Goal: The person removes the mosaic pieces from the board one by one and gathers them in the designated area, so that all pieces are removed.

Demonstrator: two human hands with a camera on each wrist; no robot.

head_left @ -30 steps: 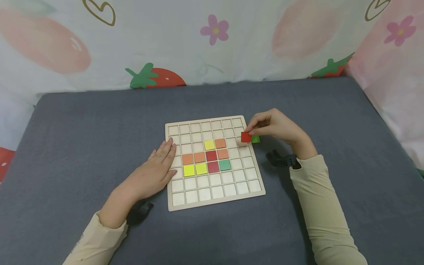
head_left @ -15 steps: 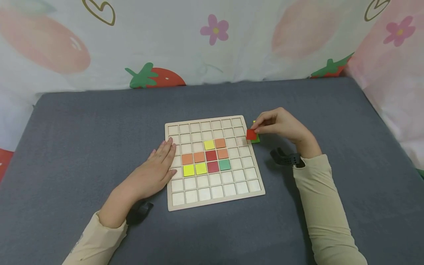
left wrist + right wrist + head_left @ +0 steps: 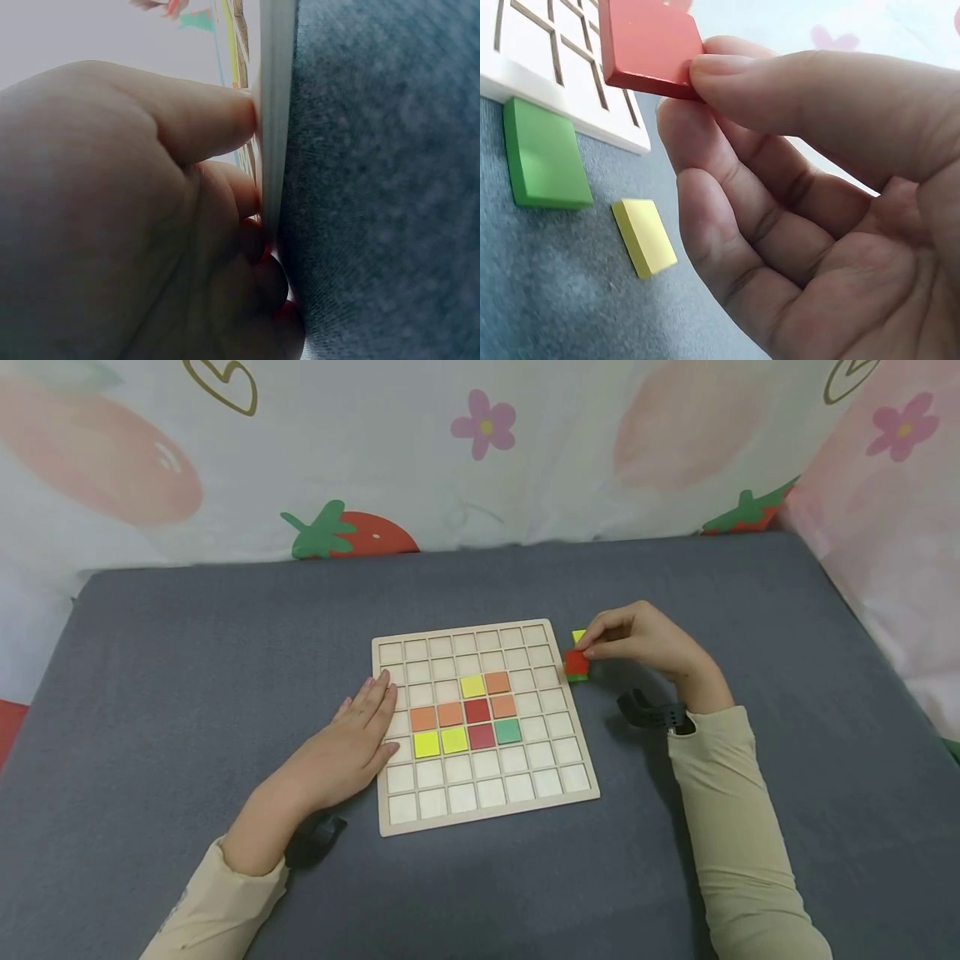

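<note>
A square wooden grid board [image 3: 487,814] lies on the grey cloth, with several yellow, orange, red and green tiles set in its middle cells. My left hand [image 3: 345,752] rests on the board's left edge with its fingers straight; in the left wrist view the thumb [image 3: 217,120] touches the edge. Just off the board's right side, my right hand [image 3: 652,647] pinches a red square tile [image 3: 649,45] between thumb and fingers, raised above the cloth. Below it a green tile [image 3: 547,154] lies against the board's edge. A yellow tile [image 3: 645,236] lies on the cloth nearby.
Grey cloth [image 3: 225,643] covers the table all round the board. A patterned curtain [image 3: 555,452] hangs behind the table's far edge. Black straps with camera mounts [image 3: 648,712] sit on both wrists.
My right hand has moved rightward with the red tile, from over the board's edge to just beyond it. More of the yellow tile shows now. The left hand stays in place.
</note>
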